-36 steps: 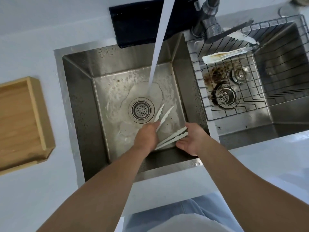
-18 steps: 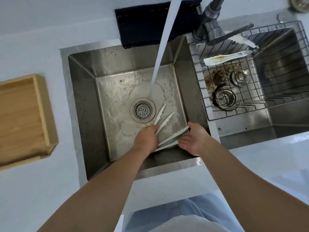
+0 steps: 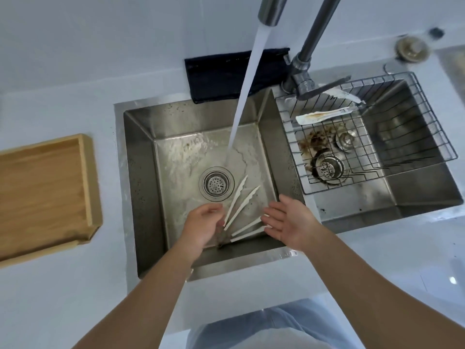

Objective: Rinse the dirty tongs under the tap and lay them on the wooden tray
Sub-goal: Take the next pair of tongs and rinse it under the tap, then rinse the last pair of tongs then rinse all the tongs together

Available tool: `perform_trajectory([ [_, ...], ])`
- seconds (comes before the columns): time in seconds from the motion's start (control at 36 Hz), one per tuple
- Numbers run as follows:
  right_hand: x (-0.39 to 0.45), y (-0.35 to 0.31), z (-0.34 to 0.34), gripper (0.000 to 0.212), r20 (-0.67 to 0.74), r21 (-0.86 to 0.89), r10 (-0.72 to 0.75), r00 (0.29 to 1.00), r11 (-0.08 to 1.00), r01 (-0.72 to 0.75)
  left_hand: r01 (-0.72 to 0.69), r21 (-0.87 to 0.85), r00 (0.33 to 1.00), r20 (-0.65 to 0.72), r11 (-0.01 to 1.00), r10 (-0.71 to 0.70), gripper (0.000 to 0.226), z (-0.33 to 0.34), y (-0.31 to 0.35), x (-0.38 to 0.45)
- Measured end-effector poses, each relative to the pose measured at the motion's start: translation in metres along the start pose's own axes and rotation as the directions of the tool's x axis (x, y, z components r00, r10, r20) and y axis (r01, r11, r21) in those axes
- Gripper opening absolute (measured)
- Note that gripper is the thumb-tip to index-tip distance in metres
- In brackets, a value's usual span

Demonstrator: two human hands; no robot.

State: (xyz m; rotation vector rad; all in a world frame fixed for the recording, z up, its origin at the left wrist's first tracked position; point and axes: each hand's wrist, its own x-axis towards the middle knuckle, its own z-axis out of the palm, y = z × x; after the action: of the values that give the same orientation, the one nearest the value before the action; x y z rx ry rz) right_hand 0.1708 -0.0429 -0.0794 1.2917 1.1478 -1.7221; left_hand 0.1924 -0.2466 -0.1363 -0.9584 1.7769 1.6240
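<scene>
- Head view: no brand, label or writing can be read on anything here.
- Two pairs of tongs in the left sink (image 3: 141,172): one pair (image 3: 240,200) fans up toward the drain (image 3: 216,183), the other (image 3: 247,229) points right. White serrated arms, darker metal at the hinge end, which is blurred.
- Left hand (image 3: 201,226) has its fingers curled at the hinge ends; exactly what it grips I cannot tell, the fingers cover it.
- Right hand (image 3: 289,220) is spread wide, palm up, fingertips touching the tips of the right-pointing pair, gripping nothing.
- Tap (image 3: 270,11) is running; the stream lands on the sink floor beyond the tongs, not on them.
- Tray (image 3: 86,182) sits on the counter left of the sink, well apart.
- Wire rack (image 3: 427,117) over the right basin carries a stained utensil (image 3: 324,115).
</scene>
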Motion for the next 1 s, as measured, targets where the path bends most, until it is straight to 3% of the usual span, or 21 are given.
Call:
perform_trajectory([
  [0.11,-0.014,0.000,-0.003,0.047,0.045,0.000,-0.050,0.998,0.999,0.050,0.052,-0.187,0.998,0.046,0.981,-0.044,0.012,-0.008,0.015,-0.021],
  [0.33,-0.052,-0.015,-0.029,0.042,0.120,0.052,-0.157,0.980,0.987,0.151,0.076,-0.405,0.996,0.070,0.911,-0.052,0.024,-0.026,0.034,-0.054],
  [0.61,-0.079,-0.072,-0.066,0.041,0.146,0.020,-0.256,0.955,0.966,0.256,0.018,-0.506,1.000,0.011,0.862,-0.015,0.015,0.015,0.063,-0.085],
  [1.0,-0.064,-0.167,-0.156,0.036,0.238,-0.026,-0.289,0.927,0.952,0.304,-0.046,-0.543,0.997,-0.072,0.838,0.008,0.018,0.147,0.112,-0.106],
])
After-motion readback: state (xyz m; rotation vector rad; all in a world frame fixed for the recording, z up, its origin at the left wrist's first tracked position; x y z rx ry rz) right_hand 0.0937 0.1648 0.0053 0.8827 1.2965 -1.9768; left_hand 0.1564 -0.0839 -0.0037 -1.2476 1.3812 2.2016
